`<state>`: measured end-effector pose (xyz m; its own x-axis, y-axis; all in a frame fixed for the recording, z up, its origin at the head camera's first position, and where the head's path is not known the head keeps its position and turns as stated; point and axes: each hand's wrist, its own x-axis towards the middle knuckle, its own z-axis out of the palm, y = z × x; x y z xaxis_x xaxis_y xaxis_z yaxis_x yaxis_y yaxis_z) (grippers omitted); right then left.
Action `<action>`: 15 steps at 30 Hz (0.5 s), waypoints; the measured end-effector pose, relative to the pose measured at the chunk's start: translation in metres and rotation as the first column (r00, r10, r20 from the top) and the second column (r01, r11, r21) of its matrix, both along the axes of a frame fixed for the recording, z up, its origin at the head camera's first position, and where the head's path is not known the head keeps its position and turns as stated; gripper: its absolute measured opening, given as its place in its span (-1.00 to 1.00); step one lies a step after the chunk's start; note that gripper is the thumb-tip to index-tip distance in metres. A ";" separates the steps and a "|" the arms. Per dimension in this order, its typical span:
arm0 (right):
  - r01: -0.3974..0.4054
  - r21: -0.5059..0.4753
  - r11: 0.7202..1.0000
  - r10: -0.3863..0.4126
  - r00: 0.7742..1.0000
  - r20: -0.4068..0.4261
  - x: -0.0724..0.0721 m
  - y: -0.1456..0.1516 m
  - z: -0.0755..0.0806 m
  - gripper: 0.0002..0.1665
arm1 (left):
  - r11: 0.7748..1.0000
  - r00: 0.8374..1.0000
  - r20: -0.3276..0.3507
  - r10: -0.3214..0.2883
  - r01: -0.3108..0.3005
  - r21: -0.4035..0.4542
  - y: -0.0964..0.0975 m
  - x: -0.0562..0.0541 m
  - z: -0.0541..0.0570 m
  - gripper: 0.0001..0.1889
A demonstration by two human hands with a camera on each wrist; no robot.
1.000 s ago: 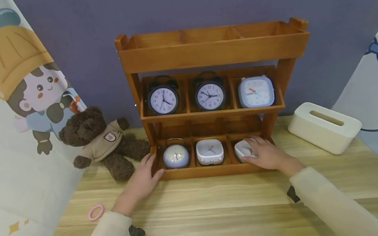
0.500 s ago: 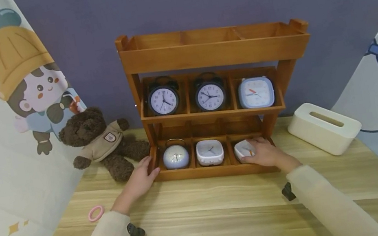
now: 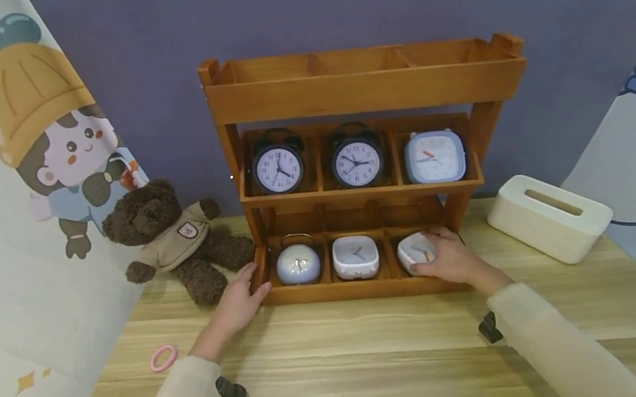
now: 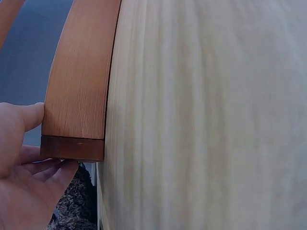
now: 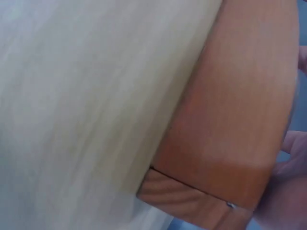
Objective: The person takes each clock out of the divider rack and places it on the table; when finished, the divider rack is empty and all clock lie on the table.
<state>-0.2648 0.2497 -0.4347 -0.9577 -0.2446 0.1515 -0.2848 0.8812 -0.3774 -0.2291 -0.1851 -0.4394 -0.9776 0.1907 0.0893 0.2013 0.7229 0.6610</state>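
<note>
Holding on with the left grip (image 3: 239, 301) to the left end of the wooden shelf (image 3: 363, 88), down at the bottom row. Seen up close, with the thumb at the top of its front and the fingers around its end. Curled, with the right grip (image 3: 453, 260), around the right white clock (image 3: 412, 250), with the thumb by its low edge and the fingers by its top. Hard to tell how tight, with so much hidden in the right wrist view.

Changed since a second ago: only a little. Pulled back a bit on the right, now showing more of the white face. Slid out a bit on the left too, with the thumb farther from the purple clock (image 3: 298, 264). Likely meaning just a small touch at the right white clock, not lifted out of its slot, with the left end kept steady.

Look for the right white clock in the right slot of the bottom row, turned a bit crooked. Find the middle white clock (image 3: 355, 257) in the next slot, then the purple clock in the left one. Look one row up for the left black clock (image 3: 279, 170), the middle black clock (image 3: 357, 162) and the blue clock (image 3: 435, 158). See the teddy bear (image 3: 182, 239) left of the shelf, and the pink ring (image 3: 162, 349) on the counter (image 3: 331, 363).
</note>
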 end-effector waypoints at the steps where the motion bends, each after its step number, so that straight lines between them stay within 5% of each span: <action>1: -0.001 -0.003 1.000 0.001 1.000 -0.012 0.000 0.001 0.001 0.01 | 1.000 1.000 -0.001 0.002 -0.002 0.001 0.000 0.000 0.000 -0.32; 15: -0.024 -0.065 0.998 0.023 1.000 -0.015 0.016 0.015 0.031 -0.01 | 1.000 1.000 0.002 0.025 -0.025 -0.001 0.000 -0.002 0.002 -0.33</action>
